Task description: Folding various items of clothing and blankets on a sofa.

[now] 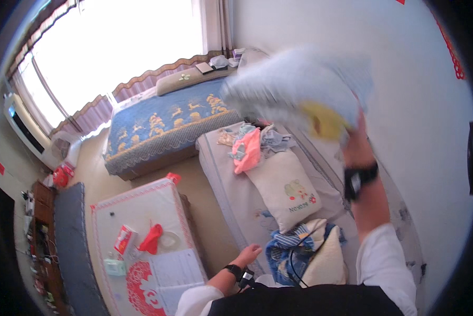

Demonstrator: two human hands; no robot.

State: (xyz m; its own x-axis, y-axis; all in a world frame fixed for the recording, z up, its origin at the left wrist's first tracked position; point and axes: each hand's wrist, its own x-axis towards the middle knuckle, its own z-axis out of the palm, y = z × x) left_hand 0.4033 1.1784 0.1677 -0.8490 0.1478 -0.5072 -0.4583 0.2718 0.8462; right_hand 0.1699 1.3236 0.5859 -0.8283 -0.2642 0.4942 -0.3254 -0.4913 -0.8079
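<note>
My right hand is raised high and gripping a light blue cloth with a yellow patch. Motion blurs the cloth, so I cannot tell whether it is a garment. My left hand hangs low by the near edge of the covered sofa, with nothing seen in it. A cream pillow with a printed bear lies on the sofa. Beyond the pillow is a heap of small clothes, a coral-pink garment on top. Nearer me lie a folded blue patterned cloth and a cream quilted cloth.
On my left, a low table carries a tissue pack, a red-and-white box, a red cloth and papers. Another sofa with a blue cover stands below the window. A black cable hangs before me.
</note>
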